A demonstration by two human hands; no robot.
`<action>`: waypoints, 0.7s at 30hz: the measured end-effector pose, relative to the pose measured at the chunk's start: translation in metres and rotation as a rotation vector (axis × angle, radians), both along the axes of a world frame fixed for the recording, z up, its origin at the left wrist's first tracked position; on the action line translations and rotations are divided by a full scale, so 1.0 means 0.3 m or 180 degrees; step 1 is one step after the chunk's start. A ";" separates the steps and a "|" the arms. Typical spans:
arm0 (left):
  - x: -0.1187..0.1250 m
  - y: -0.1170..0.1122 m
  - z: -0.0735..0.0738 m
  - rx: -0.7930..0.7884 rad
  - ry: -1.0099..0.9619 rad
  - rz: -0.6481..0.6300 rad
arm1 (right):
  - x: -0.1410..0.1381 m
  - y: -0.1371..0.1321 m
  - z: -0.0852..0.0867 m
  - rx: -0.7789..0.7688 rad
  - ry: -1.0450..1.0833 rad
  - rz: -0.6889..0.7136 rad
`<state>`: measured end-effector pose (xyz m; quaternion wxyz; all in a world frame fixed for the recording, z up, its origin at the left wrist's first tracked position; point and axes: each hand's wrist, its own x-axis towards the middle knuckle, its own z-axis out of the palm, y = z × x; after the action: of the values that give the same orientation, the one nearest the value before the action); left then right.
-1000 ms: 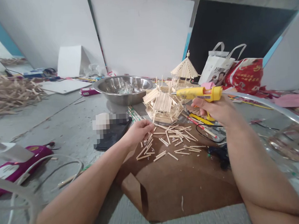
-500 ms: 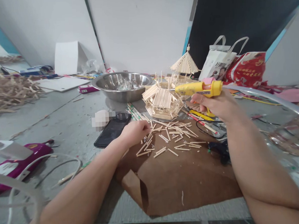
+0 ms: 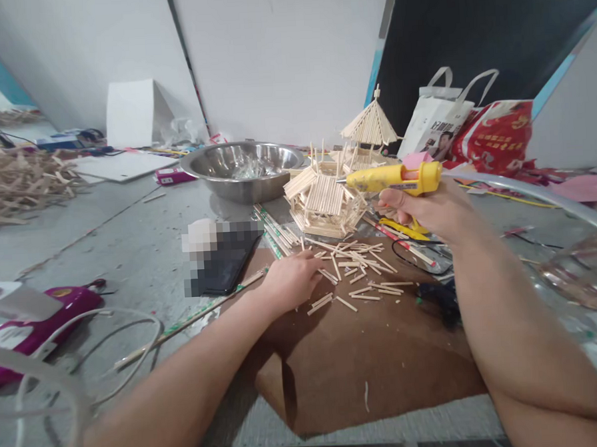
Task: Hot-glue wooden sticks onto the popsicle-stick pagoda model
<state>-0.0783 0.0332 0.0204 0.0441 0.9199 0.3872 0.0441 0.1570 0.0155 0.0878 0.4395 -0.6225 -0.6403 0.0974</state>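
Observation:
My right hand (image 3: 418, 210) is closed around a yellow glue gun (image 3: 386, 179), held level, its metal nozzle pointing left. The nozzle tip overlaps the upper part of a small pavilion model (image 3: 324, 199) built of thin wooden sticks; I cannot tell whether they touch. My left hand (image 3: 296, 277) is low over the brown sheet (image 3: 346, 361), at the left side of the scattered short wooden sticks (image 3: 360, 257). Its fingers bend down among the sticks. The fingertips are partly hidden, so any stick between them cannot be made out.
Behind the model stand a peaked stick roof (image 3: 368, 126) and a steel basin (image 3: 246, 173). A dark phone (image 3: 230, 260) lies left of the sheet, near long sticks (image 3: 273, 231). Yellow-handled scissors (image 3: 403, 230) lie under my right hand. A purple device (image 3: 73, 312) and white cable (image 3: 153, 318) are at left.
My left hand has moved right and nearer to me, from beside the phone onto the edge of the scattered sticks. The glue gun has shifted very slightly left.

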 end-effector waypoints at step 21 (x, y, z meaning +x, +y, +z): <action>0.017 -0.012 -0.017 0.0249 0.0373 -0.0377 | -0.026 -0.014 0.016 -0.0261 -0.0074 -0.0261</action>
<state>-0.0732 0.0297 0.0152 -0.0120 0.9432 0.3320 0.0026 0.1492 0.0112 0.0925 0.4097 -0.6668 -0.6147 0.0982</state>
